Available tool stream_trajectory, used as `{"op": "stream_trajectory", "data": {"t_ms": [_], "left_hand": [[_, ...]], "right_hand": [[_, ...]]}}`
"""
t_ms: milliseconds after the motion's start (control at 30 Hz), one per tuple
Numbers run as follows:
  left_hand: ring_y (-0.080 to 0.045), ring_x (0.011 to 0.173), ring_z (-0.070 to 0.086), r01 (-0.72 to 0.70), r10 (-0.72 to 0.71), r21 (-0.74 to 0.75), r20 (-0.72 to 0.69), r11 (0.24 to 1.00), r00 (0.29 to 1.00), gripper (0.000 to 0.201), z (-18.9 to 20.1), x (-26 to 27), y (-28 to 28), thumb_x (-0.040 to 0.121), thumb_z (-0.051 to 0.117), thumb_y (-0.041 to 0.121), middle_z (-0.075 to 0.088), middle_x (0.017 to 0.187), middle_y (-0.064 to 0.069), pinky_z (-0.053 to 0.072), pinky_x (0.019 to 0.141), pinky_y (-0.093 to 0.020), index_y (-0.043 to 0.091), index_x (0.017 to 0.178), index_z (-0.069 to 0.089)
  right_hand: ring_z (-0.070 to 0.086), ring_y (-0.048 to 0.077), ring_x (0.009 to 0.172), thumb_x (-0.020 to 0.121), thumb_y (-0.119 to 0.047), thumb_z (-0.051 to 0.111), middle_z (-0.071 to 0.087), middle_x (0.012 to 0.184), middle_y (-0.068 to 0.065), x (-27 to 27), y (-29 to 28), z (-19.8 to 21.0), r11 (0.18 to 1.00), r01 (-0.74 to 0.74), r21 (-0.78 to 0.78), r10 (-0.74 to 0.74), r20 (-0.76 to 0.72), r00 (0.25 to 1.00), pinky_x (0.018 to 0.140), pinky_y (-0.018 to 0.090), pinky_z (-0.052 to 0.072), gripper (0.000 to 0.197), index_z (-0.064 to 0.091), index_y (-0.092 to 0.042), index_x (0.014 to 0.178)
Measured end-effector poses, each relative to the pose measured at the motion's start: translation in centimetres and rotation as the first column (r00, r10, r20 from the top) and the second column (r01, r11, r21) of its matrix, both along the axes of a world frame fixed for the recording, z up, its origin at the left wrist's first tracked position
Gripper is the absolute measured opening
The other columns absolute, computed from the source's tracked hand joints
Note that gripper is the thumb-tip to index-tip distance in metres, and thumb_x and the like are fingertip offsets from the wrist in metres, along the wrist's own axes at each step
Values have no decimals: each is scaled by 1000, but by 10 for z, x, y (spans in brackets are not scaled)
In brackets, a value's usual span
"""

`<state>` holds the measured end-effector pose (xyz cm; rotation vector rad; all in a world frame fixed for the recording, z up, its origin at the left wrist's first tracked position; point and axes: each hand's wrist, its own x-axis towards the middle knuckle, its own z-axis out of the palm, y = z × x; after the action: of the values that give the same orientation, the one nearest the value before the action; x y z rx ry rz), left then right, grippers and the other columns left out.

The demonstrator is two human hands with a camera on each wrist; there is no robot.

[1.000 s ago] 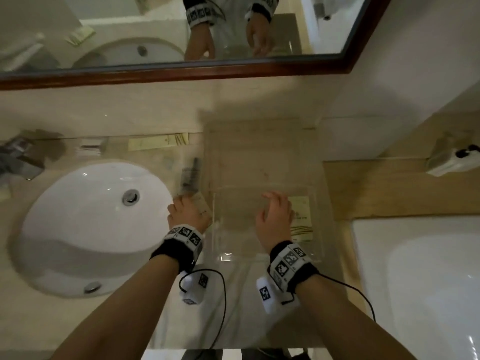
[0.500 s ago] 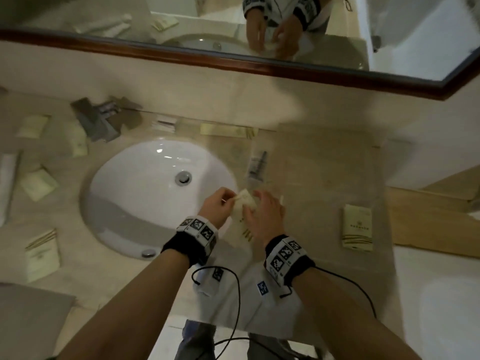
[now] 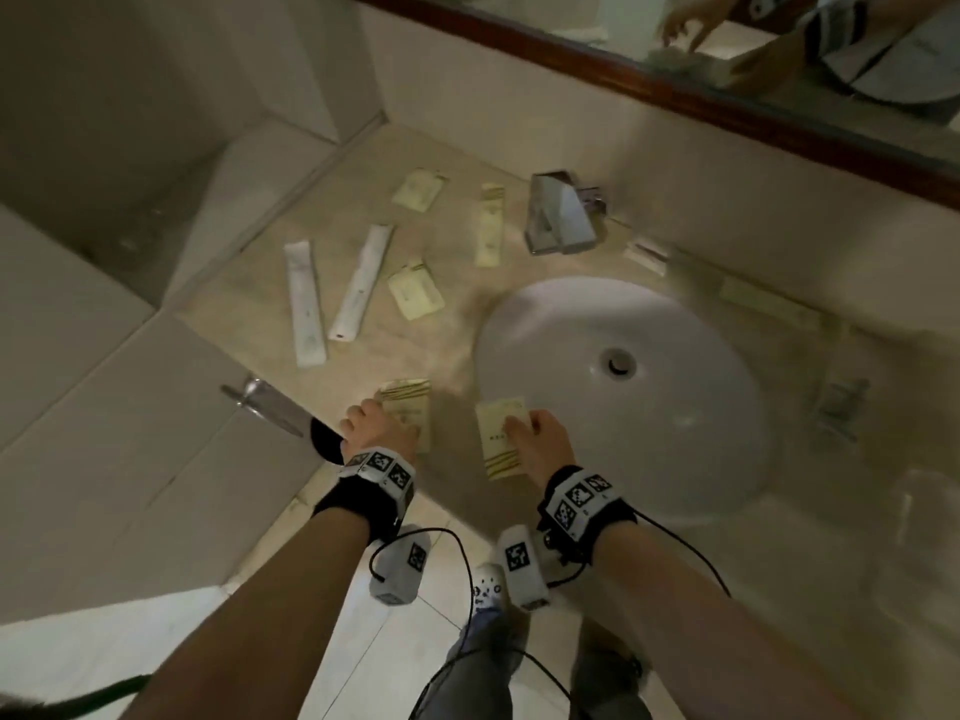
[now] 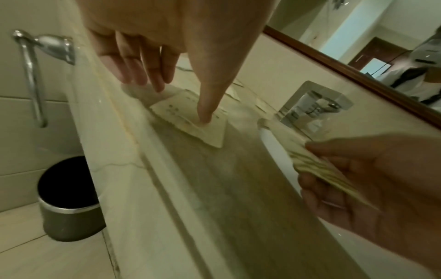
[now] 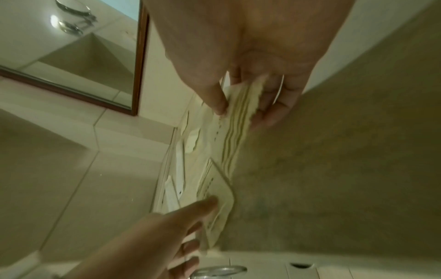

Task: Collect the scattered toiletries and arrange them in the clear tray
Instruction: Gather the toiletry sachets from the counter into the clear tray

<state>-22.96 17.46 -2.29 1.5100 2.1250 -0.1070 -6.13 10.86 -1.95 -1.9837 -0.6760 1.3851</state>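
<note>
Hands at lower centre: right hand (image 3: pixel 540 443) pinches a sachet (image 3: pixel 503 438), left hand (image 3: pixel 378 427), fingers straight, presses a second packet (image 3: pixel 410 407) flat on the bench (image 3: pixel 457 350); best slid toward the edge, then pinched.

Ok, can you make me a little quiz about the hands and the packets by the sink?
1. True or false: the right hand holds a packet with its thumb on top.
2. What does the left hand do to the packet on the counter?
A. presses it with a thumb
B. lifts it high
C. tears it open
3. Fill in: the two long white packets lie to the ____ of the sink in the head view.

Key: 1 true; 2 A; 3 left
</note>
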Motion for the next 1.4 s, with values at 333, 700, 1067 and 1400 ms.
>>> {"op": "stream_trajectory", "data": {"t_ms": [333, 700, 1067, 1400], "left_hand": [[-37, 118, 45, 45, -40, -30, 160, 999, 986, 47, -16, 2, 18, 87, 50, 23, 48, 128, -20, 39, 100, -44, 4, 129, 40], [-35, 103, 57, 204, -267, 172, 644, 964, 717, 34, 69, 160, -17, 92, 42, 4, 55, 118, -22, 48, 82, -39, -2, 125, 33], [-23, 100, 58, 702, -579, 135, 682, 699, 446, 34, 63, 441, -222, 95, 43, 18, 58, 113, -6, 46, 83, -31, 1, 124, 42], [-36, 114, 53, 758, -672, -123, 387, 641, 631, 51, 22, 517, -284, 95, 42, 33, 53, 128, -19, 43, 95, -39, -5, 129, 41]], "right_hand": [[59, 26, 92, 90, -20, 53, 61, 106, 13, -58, 41, -14, 998, 47, -35, -48, -34, 998, 84, 38, 51, 15, 51, -8, 98], [56, 26, 92, 92, -15, 42, 60, 111, 16, 82, 9, 41, 888, 443, 126, -415, -201, 888, 77, 36, 49, 32, 51, -4, 120], [56, 32, 109, 95, -18, 34, 56, 122, 15, 322, -212, 39, 743, 647, 175, -666, 97, 739, 96, 45, 47, 35, 42, -10, 129], [30, 31, 132, 93, -20, 40, 30, 145, 13, 423, -328, 14, 753, 658, -6, -579, 468, 668, 112, 44, 27, 44, 38, -12, 136]]}}
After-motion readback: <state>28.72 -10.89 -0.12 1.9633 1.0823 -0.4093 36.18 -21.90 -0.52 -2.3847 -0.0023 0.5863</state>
